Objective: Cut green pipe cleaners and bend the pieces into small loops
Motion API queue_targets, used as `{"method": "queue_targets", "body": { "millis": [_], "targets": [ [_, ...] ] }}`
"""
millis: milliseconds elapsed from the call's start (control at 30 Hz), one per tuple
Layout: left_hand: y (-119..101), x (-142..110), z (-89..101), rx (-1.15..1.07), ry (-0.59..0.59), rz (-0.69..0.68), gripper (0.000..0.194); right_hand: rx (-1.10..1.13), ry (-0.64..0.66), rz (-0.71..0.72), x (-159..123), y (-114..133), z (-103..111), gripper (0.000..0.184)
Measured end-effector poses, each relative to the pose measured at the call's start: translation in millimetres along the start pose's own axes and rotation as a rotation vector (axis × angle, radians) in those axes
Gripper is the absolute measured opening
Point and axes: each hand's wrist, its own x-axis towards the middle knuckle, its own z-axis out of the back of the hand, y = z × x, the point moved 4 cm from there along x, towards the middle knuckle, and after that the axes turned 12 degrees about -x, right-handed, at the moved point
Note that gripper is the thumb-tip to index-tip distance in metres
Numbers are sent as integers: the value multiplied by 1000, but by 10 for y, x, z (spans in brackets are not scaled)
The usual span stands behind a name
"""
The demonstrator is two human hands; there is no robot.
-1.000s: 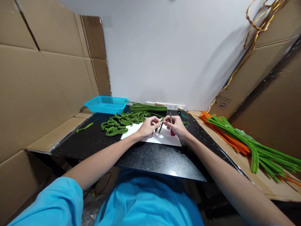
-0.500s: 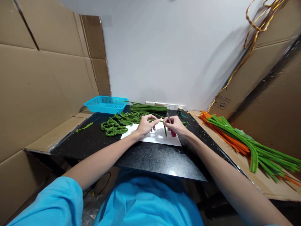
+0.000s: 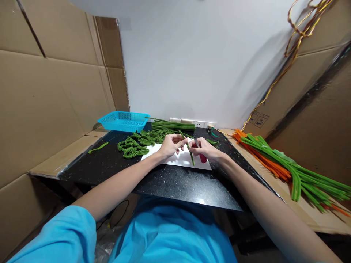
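Observation:
Over a white sheet (image 3: pixel 175 160) my left hand (image 3: pixel 171 145) is closed in a pinch on a green pipe cleaner (image 3: pixel 191 155), which slants down toward me between my two hands. Held in my closed right hand (image 3: pixel 205 148) are red-handled scissors (image 3: pixel 203 157), their metal blades pointing up and away. The right fingertips are beside the pipe cleaner; whether they also grip it I cannot tell. Left of the sheet lies a heap of bent, looped green pipe cleaner pieces (image 3: pixel 134 149). Behind them is a bundle of straight green pipe cleaners (image 3: pixel 174 126).
A blue plastic basket (image 3: pixel 123 128) stands at the back left of the black table (image 3: pixel 175 186). Bright green pipe cleaners (image 3: pixel 296 175) and orange ones (image 3: pixel 263 160) lie on cardboard at the right. A power strip (image 3: pixel 199 124) is by the wall, with a twisted cord (image 3: pixel 270 89) rising right.
The pipe cleaner has turned to one slanting length, its upper end now standing above my left fingers. My right hand has shifted slightly, with the scissors still in it.

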Motion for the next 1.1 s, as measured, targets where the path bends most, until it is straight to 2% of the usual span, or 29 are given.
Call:
{"method": "queue_targets", "body": {
  "millis": [233, 400, 567, 833, 967, 1100],
  "targets": [
    [-14, -4, 18, -25, 30, -22, 52, 153, 15, -4, 12, -43, -29, 26],
    [-44, -10, 18, 10, -15, -67, 49, 265, -26, -50, 16, -60, -53, 26],
    [-50, -13, 21, 33, -64, -98, 48, 182, -63, -21, 33, -109, -38, 22],
    [-38, -5, 62, 57, -124, -109, 46, 3, -158, 28, 44, -67, -3, 26],
    [-68, -17, 70, 52, -130, -29, 46, -81, -264, 54, 58, -69, 37, 19],
    [-88, -41, 64, 38, -139, 28, 46, -122, -416, 8, 32, -54, 98, 18]
  ]
}}
